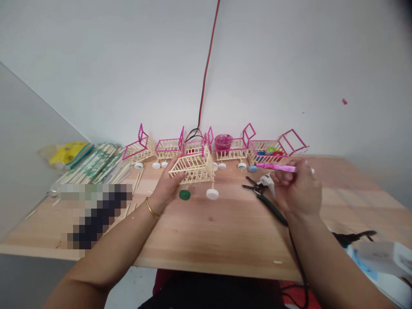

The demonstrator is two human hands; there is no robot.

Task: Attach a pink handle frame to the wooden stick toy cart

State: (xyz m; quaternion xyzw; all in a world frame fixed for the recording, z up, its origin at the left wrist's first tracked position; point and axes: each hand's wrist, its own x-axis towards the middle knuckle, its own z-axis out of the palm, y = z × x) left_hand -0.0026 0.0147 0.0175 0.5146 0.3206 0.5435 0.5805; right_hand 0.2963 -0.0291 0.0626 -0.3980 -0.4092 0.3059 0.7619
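Observation:
My left hand (pixel 169 182) grips a small model cart (pixel 193 168) built from pale wooden sticks, lifted over the table. Bottle caps serve as its wheels; a green cap (pixel 184 195) and a white cap (pixel 212 194) face me. In my right hand (pixel 299 189) is a pink marker (pixel 277 167), its dark tip pointing left, apart from the cart. Beneath that hand lie a white glue gun (pixel 268 182) and pliers (pixel 254 185) with dark handles, partly covered by the hand. The held cart's sticks are bare wood, with no pink on them.
Several finished-looking carts with pink edges (pixel 169 148) line the wall; one holds a pink cup (pixel 223 144). Packs of sticks (pixel 96 165) and a yellow bag (pixel 69 154) are at the left. A black cable (pixel 298 257) runs off the front edge. A white box (pixel 383 257) sits at right.

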